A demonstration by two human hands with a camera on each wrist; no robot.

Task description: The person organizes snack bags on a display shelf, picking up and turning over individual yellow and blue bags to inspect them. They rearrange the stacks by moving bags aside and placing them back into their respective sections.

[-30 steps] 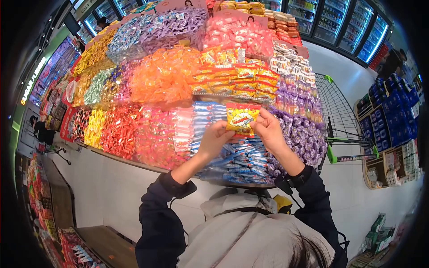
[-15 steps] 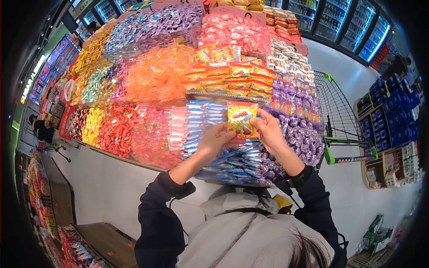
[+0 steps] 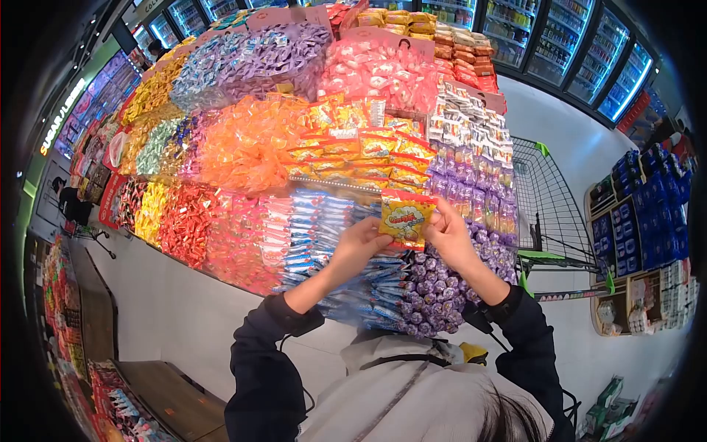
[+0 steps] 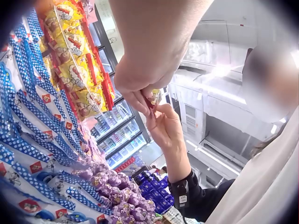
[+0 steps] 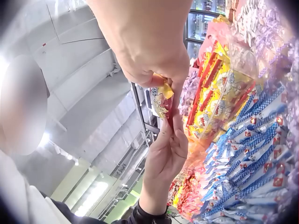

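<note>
A yellow candy packet with red edges (image 3: 406, 219) is held up between both hands in the head view, above the blue-and-white wrapped sweets (image 3: 324, 221). The left hand (image 3: 361, 245) pinches its left side and the right hand (image 3: 449, 234) its right side. In the left wrist view the packet (image 4: 154, 97) is seen nearly edge-on between the left hand (image 4: 145, 70) and the right hand (image 4: 166, 128). The right wrist view shows the packet (image 5: 162, 100) pinched by both hands. Similar yellow packets (image 3: 368, 144) lie in a bin just beyond.
Purple wrapped sweets (image 3: 434, 295) lie below the right hand. Orange (image 3: 247, 140) and pink (image 3: 379, 66) sweets fill other bins. A shopping cart (image 3: 549, 199) stands to the right of the display, with blue packs (image 3: 648, 214) on a shelf farther right. Glass-door fridges (image 3: 560, 44) line the back.
The display has shifted left and slightly down in the head view. The packet, still between both hands, sits slightly lower; its face has turned between the earlier frames and now.
</note>
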